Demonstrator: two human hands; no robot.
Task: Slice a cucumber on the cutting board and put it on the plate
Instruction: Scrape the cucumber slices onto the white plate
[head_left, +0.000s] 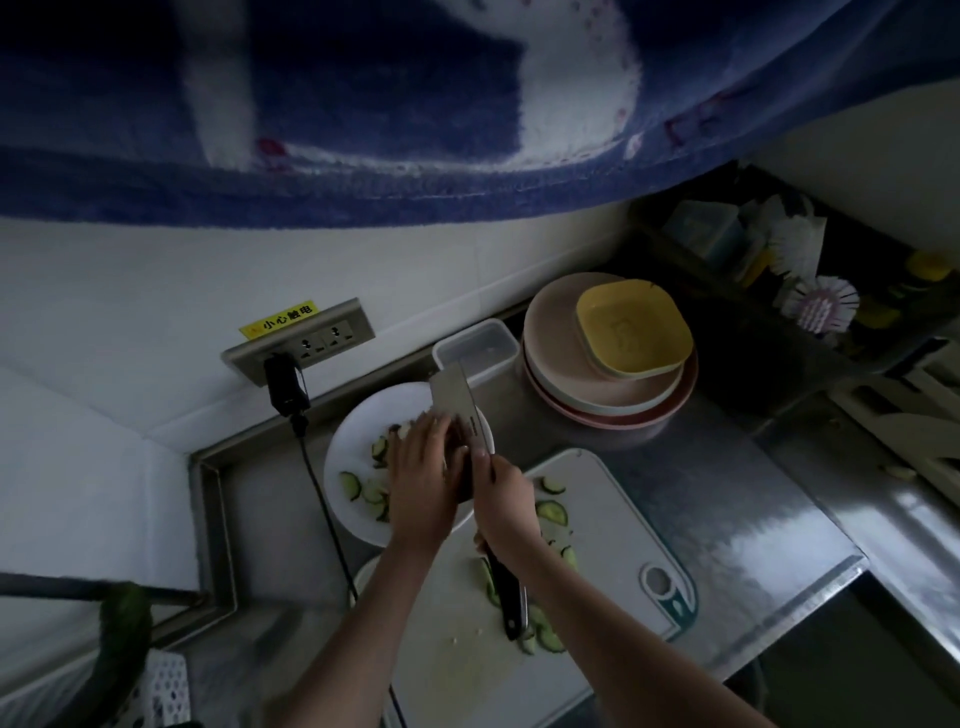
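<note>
A white plate (358, 447) sits on the steel counter and holds several cucumber slices (363, 488). My right hand (506, 506) grips the handle of a cleaver (460, 402), whose broad blade is held over the plate. My left hand (421, 467) lies with straight fingers against the blade's left face, above the plate. The white cutting board (613, 525) lies to the right and nearer me, with more cucumber slices (553, 512) scattered on it. The cleaver's dark handle end (511, 603) sticks out below my right hand.
A stack of pink plates (561, 384) with a yellow bowl (631, 327) stands behind the board, and a clear container (475, 345) beside it. A wall socket (311, 340) with a plug and a black cord (322, 499) runs left of the plate. A whole cucumber (122, 623) lies at lower left. A blue towel (363, 130) hangs overhead.
</note>
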